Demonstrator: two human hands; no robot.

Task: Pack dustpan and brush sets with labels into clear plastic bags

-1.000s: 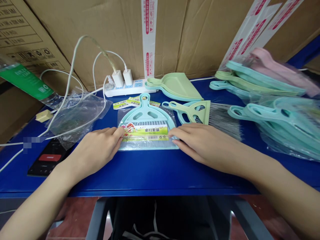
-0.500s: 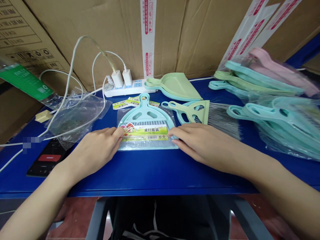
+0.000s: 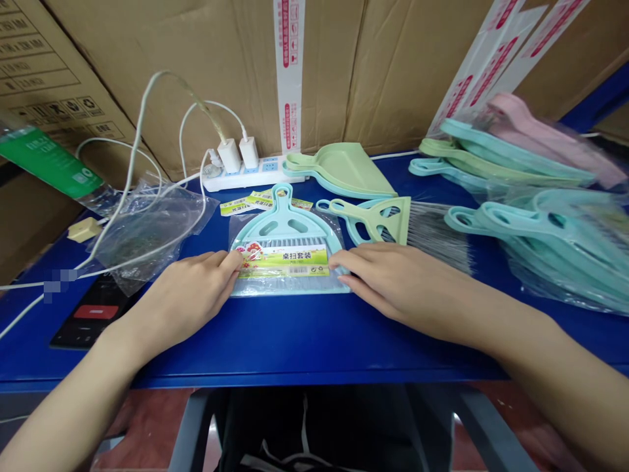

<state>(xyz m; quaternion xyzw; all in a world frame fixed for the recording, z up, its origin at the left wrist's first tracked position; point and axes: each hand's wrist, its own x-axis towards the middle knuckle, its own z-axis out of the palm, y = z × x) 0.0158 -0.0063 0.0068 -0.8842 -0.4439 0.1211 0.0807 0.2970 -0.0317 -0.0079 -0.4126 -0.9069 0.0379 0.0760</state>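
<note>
A light blue dustpan and brush set (image 3: 282,226) in a clear plastic bag lies flat on the blue table, handle pointing away from me. Across its bristles sits a yellow-green printed label card (image 3: 297,257). My left hand (image 3: 199,288) pinches the bag's left edge at the label's end, fingers closed. At the opposite edge, my right hand (image 3: 381,275) grips the bag with thumb and fingers closed. Beyond the right hand are loose hand brushes (image 3: 400,219), one green on top, with grey bristles partly behind my wrist. Several spare label cards (image 3: 263,200) lie behind the set.
Green and blue dustpans (image 3: 351,170) are stacked at the back, beside a white power strip (image 3: 255,174) with chargers. Bagged sets (image 3: 555,242) pile up on the right. At left are a phone (image 3: 91,314), an empty plastic bag (image 3: 152,229), cables and a green-labelled bottle (image 3: 52,160).
</note>
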